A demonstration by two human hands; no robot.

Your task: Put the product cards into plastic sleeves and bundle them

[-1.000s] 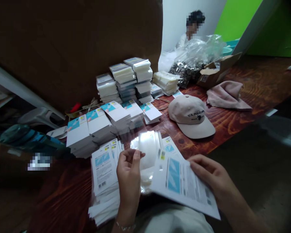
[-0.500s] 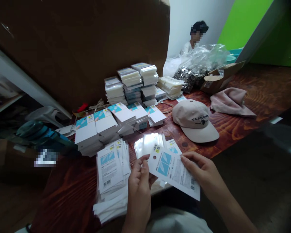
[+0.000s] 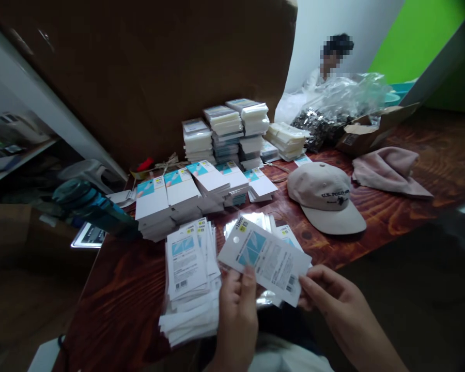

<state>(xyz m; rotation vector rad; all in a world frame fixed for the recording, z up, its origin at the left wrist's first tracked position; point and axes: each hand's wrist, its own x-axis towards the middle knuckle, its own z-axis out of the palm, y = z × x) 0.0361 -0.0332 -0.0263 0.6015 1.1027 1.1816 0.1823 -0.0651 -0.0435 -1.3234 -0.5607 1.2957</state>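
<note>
A white printed card [image 3: 269,261] with a hang hole, blue pictures and a barcode is tilted in front of me. My left hand [image 3: 238,305] pinches its lower left edge, thumb on top. At its lower right corner, my right hand [image 3: 327,294] grips it between thumb and fingers. To the left lies a loose pile of similar cards [image 3: 186,266], some in clear sleeves. Behind the held card are shiny clear plastic sleeves [image 3: 232,222] and another blue-and-white card [image 3: 287,235], both partly covered.
Stacks of cards [image 3: 151,209] line the table [image 3: 112,305], with taller stacks of sleeved packs [image 3: 225,124] behind. A beige cap [image 3: 321,191], pink cloth [image 3: 387,168], opened carton [image 3: 375,129] and plastic bag [image 3: 344,98] lie rightward. A bottle [image 3: 95,206] lies left; another person [image 3: 313,77] sits beyond.
The card has turned flatter and shifted slightly. My left hand has slid from its hole end to the lower edge, and my right hand from its upper edge to the lower right corner.
</note>
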